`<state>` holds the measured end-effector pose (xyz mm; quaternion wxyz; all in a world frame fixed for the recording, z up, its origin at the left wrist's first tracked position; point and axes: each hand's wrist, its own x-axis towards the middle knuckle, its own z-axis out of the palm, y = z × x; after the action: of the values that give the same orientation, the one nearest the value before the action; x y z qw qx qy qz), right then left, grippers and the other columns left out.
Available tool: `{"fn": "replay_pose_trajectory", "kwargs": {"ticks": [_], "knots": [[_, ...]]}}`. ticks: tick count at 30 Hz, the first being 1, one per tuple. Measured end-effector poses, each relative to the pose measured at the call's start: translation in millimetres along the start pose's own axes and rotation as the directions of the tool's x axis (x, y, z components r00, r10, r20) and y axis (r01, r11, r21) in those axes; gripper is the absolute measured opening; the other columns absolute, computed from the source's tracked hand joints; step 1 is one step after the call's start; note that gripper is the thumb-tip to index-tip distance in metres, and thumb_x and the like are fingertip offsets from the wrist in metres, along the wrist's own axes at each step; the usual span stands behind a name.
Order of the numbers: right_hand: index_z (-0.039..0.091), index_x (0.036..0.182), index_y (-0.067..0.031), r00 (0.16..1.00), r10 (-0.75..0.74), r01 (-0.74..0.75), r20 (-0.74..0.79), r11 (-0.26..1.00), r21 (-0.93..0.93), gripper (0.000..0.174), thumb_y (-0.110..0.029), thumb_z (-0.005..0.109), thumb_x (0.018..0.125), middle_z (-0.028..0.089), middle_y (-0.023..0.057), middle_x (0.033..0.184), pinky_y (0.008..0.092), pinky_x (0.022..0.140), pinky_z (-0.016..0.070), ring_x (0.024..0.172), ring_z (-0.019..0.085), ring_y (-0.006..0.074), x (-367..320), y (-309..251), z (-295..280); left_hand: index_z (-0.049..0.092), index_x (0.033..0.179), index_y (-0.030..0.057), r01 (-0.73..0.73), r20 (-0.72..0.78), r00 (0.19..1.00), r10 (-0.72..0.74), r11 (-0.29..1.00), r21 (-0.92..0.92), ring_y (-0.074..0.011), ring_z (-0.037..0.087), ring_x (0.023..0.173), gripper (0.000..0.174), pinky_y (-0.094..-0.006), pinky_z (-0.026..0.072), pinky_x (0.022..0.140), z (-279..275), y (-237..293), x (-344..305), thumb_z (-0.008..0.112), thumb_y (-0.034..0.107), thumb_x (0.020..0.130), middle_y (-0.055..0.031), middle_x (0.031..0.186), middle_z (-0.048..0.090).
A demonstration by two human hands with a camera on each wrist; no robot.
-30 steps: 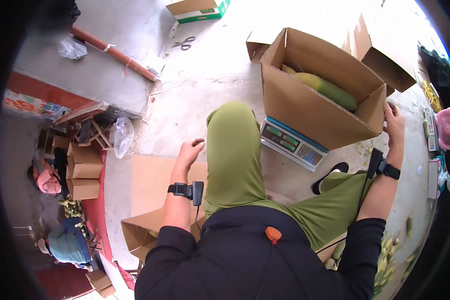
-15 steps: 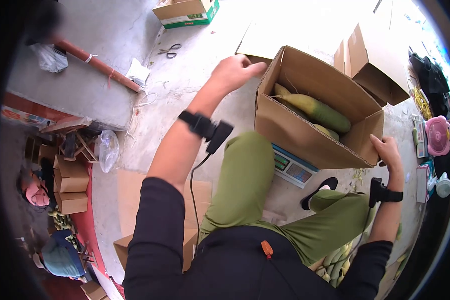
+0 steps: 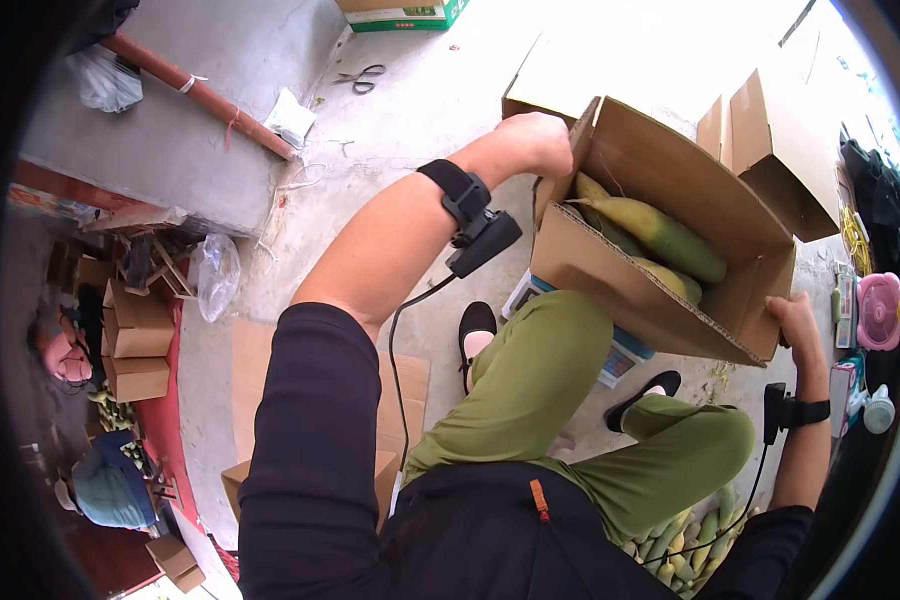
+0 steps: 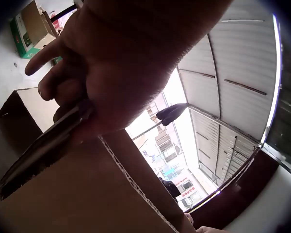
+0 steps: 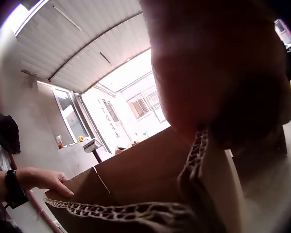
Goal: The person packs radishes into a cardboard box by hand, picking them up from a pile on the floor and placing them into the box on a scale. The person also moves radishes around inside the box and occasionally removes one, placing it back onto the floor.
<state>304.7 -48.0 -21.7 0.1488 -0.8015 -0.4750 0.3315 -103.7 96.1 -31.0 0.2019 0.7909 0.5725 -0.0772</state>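
Note:
An open cardboard box (image 3: 650,310) holds several green-and-yellow radish-like vegetables (image 3: 660,232). My left hand (image 3: 535,145) grips its left end wall at the top edge; in the left wrist view that hand (image 4: 111,63) has its thumb side over the cardboard edge. At the opposite end my right hand (image 3: 798,325) pinches the wall's rim, and the right wrist view shows the hand (image 5: 218,77) dark and close over the corrugated edge (image 5: 199,150). Under the box, partly hidden by it and a knee, is a scale (image 3: 622,360).
More cardboard boxes stand behind at right (image 3: 765,150) and at top (image 3: 395,15). Scissors (image 3: 362,79) lie on the floor. Loose vegetables (image 3: 685,550) are piled beside the legs. At far left a person (image 3: 115,480) bends near stacked boxes (image 3: 135,340).
My left hand has moved from beside the knee up to the box's left end and taken hold. The box has shifted toward my body, and the left knee has swung right, across the scale.

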Motion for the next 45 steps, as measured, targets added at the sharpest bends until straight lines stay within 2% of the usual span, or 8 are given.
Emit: {"fn": "replay_pose_trajectory", "kwargs": {"ticks": [9,17,19,30,34,36,39,45], "knots": [[0.058,0.061,0.0013,0.921,-0.381,0.385,0.078,0.923,-0.032,0.021,-0.016,0.056,0.072,0.051,0.0005,0.053,0.0257,0.042,0.0366,0.045,0.048,0.0095,11.9,-131.1,14.9,0.066,0.08,-0.0076,0.127,-0.073,0.983,-0.169,0.911,-0.393,-0.0172,0.06,0.063,0.035,-0.0299,0.0477,0.059,-19.4,-111.3,-87.3,0.066,0.025,0.068,-0.0122,0.071,0.065],[0.06,0.071,0.008,0.791,-0.606,0.611,0.079,0.782,-0.123,0.033,-0.024,0.059,0.072,0.054,0.0175,0.055,0.0368,0.056,0.0445,0.054,0.055,0.0232,-64.9,-214.8,148.9,0.064,0.087,-0.0067,0.335,-0.265,0.845,-0.464,0.847,-0.414,-0.0122,0.058,0.068,0.035,-0.0293,0.0466,0.062,-13.3,-204.8,-261.7,0.061,0.028,0.079,-0.0082,0.07,0.063],[0.061,0.071,0.006,0.783,-0.58,0.61,0.225,0.785,-0.102,0.029,-0.023,0.058,0.072,0.059,0.0206,0.062,0.0393,0.064,0.0478,0.062,0.06,0.032,-87.5,-227.6,187.9,0.064,0.084,-0.0067,0.533,-0.248,0.767,-0.592,0.802,-0.269,-0.0318,0.063,0.071,0.039,-0.0376,0.048,0.068,-7.0,-230.6,-303.0,0.062,0.031,0.075,-0.0223,0.074,0.063],[0.067,0.076,0.0002,0.605,-0.464,0.636,0.647,0.771,-0.041,0.024,-0.021,0.054,0.074,0.066,0.0198,0.082,0.0425,0.073,0.052,0.08,0.064,0.0348,-247.4,-196.6,382.8,0.065,0.094,0.0003,0.841,-0.046,0.532,-0.845,0.521,0.145,-0.0391,0.06,0.092,0.046,-0.0447,0.0483,0.079,125.4,-347.8,-516.4,0.063,0.042,0.075,-0.0259,0.096,0.061],[0.068,0.075,-0.0003,0.443,-0.324,0.617,0.836,0.786,-0.022,0.026,-0.021,0.054,0.07,0.066,0.0198,0.083,0.0416,0.074,0.0521,0.084,0.065,0.0338,-281.1,-162.2,419.0,0.066,0.093,0.0021,0.889,0.109,0.423,-0.9,0.435,0.143,-0.0374,0.06,0.093,0.042,-0.0438,0.0479,0.081,171.9,-326.2,-554.8,0.066,0.039,0.073,-0.0222,0.096,0.063],[0.068,0.078,-0.0012,-0.012,0.018,0.634,1.0,0.773,-0.007,0.024,-0.018,0.053,0.07,0.067,0.0152,0.079,0.0389,0.069,0.0528,0.076,0.067,0.0279,-284.2,-160.0,423.7,0.067,0.091,0.0033,0.891,0.113,0.417,-0.902,0.43,0.143,-0.0367,0.061,0.091,0.037,-0.0431,0.0485,0.08,203.2,-332.1,-576.9,0.067,0.035,0.072,-0.0218,0.094,0.064],[0.069,0.081,-0.0038,-0.17,-0.102,0.742,0.98,0.642,0.195,0.024,-0.02,0.052,0.076,0.067,0.0158,0.078,0.0396,0.068,0.0525,0.075,0.067,0.027,-299.3,-175.0,422.2,0.068,0.092,0.0043,0.921,0.087,0.334,-0.939,0.344,0.181,-0.0362,0.061,0.092,0.036,-0.043,0.0486,0.08,230.3,-316.1,-587.7,0.068,0.033,0.071,-0.0211,0.095,0.064],[0.068,0.085,-0.0053,0.295,-0.506,0.697,0.811,0.694,0.179,0.031,-0.031,0.051,0.083,0.066,0.0155,0.084,0.0408,0.076,0.0498,0.085,0.063,0.0313,-225.7,-199.0,384.2,0.066,0.093,-0.0003,0.962,0.067,0.25,-0.966,0.256,0.096,-0.0364,0.06,0.094,0.032,-0.0431,0.0483,0.081,251.1,-339.1,-584.6,0.066,0.024,0.072,-0.0226,0.098,0.063]]}}
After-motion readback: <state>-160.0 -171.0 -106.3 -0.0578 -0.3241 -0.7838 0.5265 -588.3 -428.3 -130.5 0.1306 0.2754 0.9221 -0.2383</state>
